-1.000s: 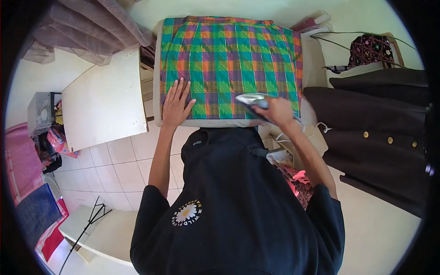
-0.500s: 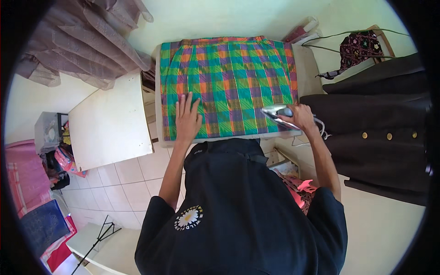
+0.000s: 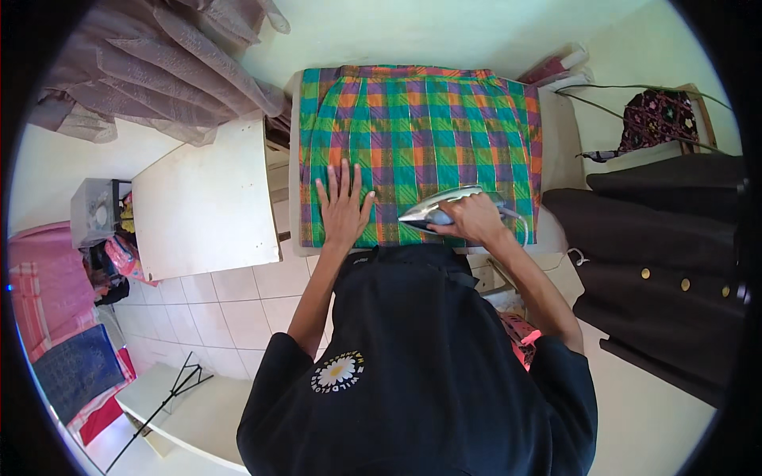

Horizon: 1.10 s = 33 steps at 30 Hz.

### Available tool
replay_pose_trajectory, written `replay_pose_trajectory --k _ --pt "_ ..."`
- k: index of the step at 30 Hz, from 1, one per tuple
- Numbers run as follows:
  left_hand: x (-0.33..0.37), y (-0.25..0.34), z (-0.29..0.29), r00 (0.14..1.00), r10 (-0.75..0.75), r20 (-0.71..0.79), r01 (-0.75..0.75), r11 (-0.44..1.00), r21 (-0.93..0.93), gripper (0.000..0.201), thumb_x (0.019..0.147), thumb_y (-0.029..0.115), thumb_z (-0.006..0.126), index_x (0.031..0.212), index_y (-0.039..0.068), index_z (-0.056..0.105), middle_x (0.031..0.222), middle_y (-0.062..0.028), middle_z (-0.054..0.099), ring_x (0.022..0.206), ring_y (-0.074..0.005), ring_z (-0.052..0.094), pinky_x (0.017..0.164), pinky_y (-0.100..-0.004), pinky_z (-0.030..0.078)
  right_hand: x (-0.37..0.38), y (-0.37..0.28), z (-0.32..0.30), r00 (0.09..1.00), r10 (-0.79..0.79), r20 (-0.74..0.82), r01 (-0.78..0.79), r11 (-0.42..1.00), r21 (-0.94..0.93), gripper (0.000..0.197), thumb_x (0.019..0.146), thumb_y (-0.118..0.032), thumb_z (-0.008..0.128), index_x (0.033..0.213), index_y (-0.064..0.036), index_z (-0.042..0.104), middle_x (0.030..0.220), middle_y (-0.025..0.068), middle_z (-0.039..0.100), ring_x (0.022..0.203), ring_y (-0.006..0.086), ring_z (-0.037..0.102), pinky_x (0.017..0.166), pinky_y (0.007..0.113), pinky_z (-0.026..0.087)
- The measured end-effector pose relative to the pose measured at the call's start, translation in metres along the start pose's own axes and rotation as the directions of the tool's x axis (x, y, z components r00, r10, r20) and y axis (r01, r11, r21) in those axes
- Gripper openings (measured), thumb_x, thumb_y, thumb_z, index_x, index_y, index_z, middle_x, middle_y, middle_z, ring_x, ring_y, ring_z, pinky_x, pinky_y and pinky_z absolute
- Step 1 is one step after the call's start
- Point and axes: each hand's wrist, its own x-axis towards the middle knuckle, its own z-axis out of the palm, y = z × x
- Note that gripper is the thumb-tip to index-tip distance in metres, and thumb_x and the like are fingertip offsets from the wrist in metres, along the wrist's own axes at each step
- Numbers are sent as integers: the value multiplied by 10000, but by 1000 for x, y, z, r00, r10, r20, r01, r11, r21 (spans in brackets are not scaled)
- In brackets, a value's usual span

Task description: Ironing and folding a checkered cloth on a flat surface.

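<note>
The plaid cloth lies flat on the padded bench at upper centre, apparently to give the iron an even surface. The left hand rests palm-down on its lower left, fingers apart, likely steadying it. The right hand's fingers clamp the iron, its tip extending left of them.

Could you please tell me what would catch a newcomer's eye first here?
The brightly checked cloth, spread over a pale surface at upper centre. On its near part, the right hand grips a silvery iron; the left hand lies flat. A dark garment with gold-coloured buttons shows at far right.
</note>
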Motion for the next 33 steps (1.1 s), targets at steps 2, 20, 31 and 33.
replay_pose_trajectory --k 2,20,31,33 --pt "-5 -2 -2 993 -117 13 117 992 38 630 1015 444 432 1530 93 343 1623 -138 226 1499 -370 172 1201 -569 70 14 -9 -7 985 132 -108 -130 991 24 513 819 -619 660 900 -116 728 617 141 655 583 323 671 576 426 530" --pt "-28 -17 1 939 -337 -64 319 927 -196 548 1030 293 393 1496 7 361 1575 -168 323 1466 -354 272 1198 -509 175 101 -45 -1 978 -128 -163 123 992 -40 521 834 -614 639 937 -106 699 638 142 661 607 314 679 562 420 526" --pt "-24 -11 -4 937 -344 -65 340 938 -69 612 992 303 486 1501 -5 345 1585 -182 291 1473 -442 196 1196 -524 183 156 -40 -9 991 -54 -123 51 998 -29 610 835 -650 612 1065 -87 660 679 167 671 642 338 690 568 447 534" --pt "-21 -11 -5 936 -347 -64 341 936 -92 616 983 299 498 1497 -7 349 1586 -183 288 1472 -449 190 1196 -530 177 169 -39 -9 982 24 -189 -28 999 -17 599 844 -643 606 1046 -84 672 679 169 671 631 338 689 565 456 537"
